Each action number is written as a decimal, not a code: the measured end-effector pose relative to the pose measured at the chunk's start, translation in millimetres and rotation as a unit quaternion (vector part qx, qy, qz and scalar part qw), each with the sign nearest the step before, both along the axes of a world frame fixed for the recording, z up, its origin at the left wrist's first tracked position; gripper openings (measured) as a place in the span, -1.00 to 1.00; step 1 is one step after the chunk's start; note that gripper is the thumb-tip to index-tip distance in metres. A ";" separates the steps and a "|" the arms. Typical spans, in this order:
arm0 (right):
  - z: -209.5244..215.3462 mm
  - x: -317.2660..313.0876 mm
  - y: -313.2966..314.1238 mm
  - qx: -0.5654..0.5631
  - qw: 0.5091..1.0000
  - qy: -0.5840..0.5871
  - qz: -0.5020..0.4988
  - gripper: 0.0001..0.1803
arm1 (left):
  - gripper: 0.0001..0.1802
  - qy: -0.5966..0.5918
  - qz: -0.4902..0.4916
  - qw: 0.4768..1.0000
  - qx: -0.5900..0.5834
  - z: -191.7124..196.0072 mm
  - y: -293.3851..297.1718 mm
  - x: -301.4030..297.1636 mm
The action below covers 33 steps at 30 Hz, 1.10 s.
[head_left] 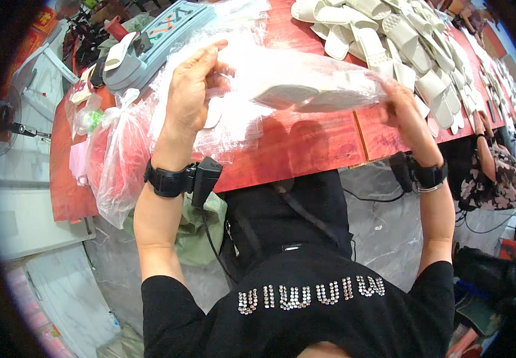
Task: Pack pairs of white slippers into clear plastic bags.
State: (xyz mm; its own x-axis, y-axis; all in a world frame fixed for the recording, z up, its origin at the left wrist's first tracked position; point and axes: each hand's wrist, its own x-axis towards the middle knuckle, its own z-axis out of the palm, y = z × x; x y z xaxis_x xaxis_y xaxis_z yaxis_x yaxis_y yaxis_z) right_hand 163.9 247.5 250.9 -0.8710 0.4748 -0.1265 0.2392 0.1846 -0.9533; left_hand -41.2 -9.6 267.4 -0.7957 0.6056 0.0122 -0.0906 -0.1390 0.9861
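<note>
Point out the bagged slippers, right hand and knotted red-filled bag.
Bagged slippers (315,89): head view, middle of the bundle.
Right hand (402,108): head view, hand's middle.
Knotted red-filled bag (119,155): head view, body below knot.

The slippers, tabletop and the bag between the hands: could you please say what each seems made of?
Slippers: probably matte moulded foam or rubber, by their textured straps. Tabletop: glossy wood or laminate, by its red grain. Bag: thin clear plastic, by its shiny creases.

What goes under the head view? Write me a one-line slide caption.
Right hand at one end of a clear bag of pale slippers above a red table.
</note>
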 end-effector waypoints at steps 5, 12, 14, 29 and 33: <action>29.9 -24.1 13.0 0.097 0.993 0.057 0.035 -0.56 | -0.67 0.100 0.023 0.995 0.012 0.9 8.8 -31.6; 17.4 -62.7 19.1 0.073 0.991 0.115 -0.017 -0.60 | -0.68 0.192 0.059 0.978 0.057 -15.0 41.5 -55.1; -1.6 -56.9 16.6 0.131 0.983 0.127 -0.037 -0.69 | -0.68 0.180 0.045 0.982 0.034 -25.3 28.7 -51.0; -211.6 39.3 -60.1 -0.015 0.999 -0.042 -0.021 -0.82 | -0.71 0.304 0.006 0.887 -0.347 -210.4 -85.3 41.0; -206.1 39.6 -59.5 -0.095 0.995 -0.016 -0.025 -0.82 | -0.70 0.551 0.008 0.772 -0.317 -175.3 -67.9 64.3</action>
